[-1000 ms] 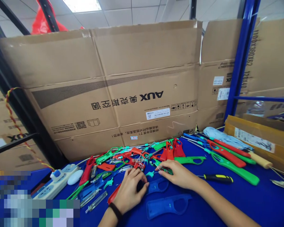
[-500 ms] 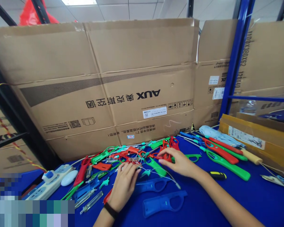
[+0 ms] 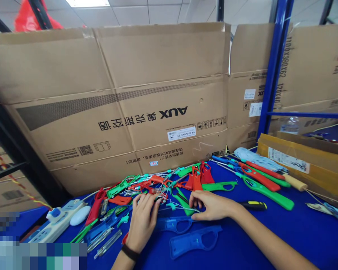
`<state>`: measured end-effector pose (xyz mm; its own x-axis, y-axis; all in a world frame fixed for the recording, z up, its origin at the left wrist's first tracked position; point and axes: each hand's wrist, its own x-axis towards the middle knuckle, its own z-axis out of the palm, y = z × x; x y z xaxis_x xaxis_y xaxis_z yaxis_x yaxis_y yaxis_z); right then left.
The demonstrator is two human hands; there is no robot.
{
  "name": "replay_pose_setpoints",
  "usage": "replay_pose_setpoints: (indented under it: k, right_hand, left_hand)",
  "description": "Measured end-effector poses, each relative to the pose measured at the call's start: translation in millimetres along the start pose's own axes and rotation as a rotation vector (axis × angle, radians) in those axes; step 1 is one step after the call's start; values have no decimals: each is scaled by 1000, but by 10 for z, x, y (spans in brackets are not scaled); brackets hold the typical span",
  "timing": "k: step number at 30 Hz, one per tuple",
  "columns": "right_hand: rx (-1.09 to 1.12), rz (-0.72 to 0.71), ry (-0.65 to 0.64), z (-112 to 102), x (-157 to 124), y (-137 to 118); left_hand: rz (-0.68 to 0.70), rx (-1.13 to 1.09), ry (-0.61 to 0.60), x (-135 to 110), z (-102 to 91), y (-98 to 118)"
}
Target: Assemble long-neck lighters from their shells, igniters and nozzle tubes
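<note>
My left hand, with a dark band at the wrist, is curled over thin wires and red parts in a pile of lighter pieces. Its fingertips are pressed together; what they hold is hidden. To the right, my right hand has its thumb and fingers closed around the end of a thin grey tube. A green lighter casing half lies between the hands, beside a small teal clip. Below them rest two translucent blue casing halves, the nearer one flat on the blue table.
Red casings and a green casing lie behind. Long lighters and a black-yellow screwdriver are at right, near a cardboard box. Clear tubes and a power strip are left. Cardboard walls the back.
My right hand has moved down from the red parts to the thin tube's end and closed on it. My left hand stays nearly in place. The view has shifted slightly.
</note>
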<state>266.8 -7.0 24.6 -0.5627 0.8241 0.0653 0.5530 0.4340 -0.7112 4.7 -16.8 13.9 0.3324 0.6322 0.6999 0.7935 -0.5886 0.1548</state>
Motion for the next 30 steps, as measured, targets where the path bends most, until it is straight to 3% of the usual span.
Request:
replay_pose_setpoints:
  k: [6, 11, 17, 19, 24, 30]
  right_hand:
    - [119, 15, 44, 13, 38, 64]
    - [179, -17, 164, -97, 44, 19]
    - [454, 46, 344, -193, 84, -27]
    - [552, 38, 378, -208, 101, -34]
    - [729, -4, 491, -264, 103, -54]
    - [991, -90, 832, -404, 34, -88]
  left_hand:
    - [-35, -54, -16, -8, 15, -33]
    - [-114, -126, -38, -29, 37, -39]
    - [-469, -605, -108, 55, 0, 89]
    - [-520, -675, -107, 84, -6, 109]
    - [-519, -575, -98, 70, 30, -7]
    - [-454, -268, -96, 13, 18, -263]
